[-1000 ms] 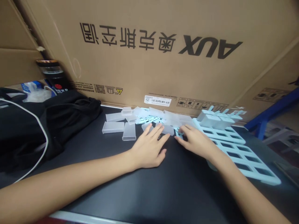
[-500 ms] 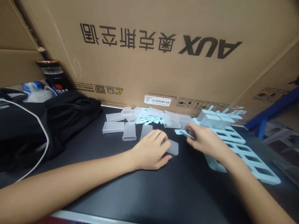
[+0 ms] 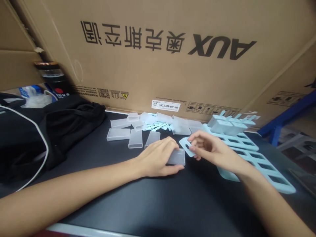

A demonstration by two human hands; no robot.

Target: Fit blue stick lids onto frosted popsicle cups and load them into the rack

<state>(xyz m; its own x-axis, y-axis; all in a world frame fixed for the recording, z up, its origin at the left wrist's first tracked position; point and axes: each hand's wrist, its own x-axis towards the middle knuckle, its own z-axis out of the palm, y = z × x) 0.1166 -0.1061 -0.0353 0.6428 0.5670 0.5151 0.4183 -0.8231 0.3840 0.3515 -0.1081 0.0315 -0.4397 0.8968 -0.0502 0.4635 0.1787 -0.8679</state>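
Observation:
My left hand (image 3: 161, 156) rests on the black tabletop, its fingers and thumb closed round a translucent popsicle mould cup (image 3: 179, 158) that lies on its side with its open end facing right. In my right hand (image 3: 206, 146) a light blue popsicle mould lid (image 3: 184, 144) is pinched, tilted just beside the cup's mouth and apart from it; the lid's stick is hidden by the fingers. Behind my hands lie several more translucent cups (image 3: 135, 138) and a heap of light blue sticks (image 3: 158, 126).
Light blue mould racks (image 3: 286, 188) with rectangular slots stand at the right, several filled moulds (image 3: 222, 126) upright in the rear one. A large cardboard box (image 3: 138, 72) walls off the back. At the left are a black cloth (image 3: 74, 121), a white cable (image 3: 40, 128) and a dark bottle (image 3: 53, 77).
My right hand has moved slightly left and turned the lid up toward the cup. My left hand has rotated the cup so its open end shows on the right.

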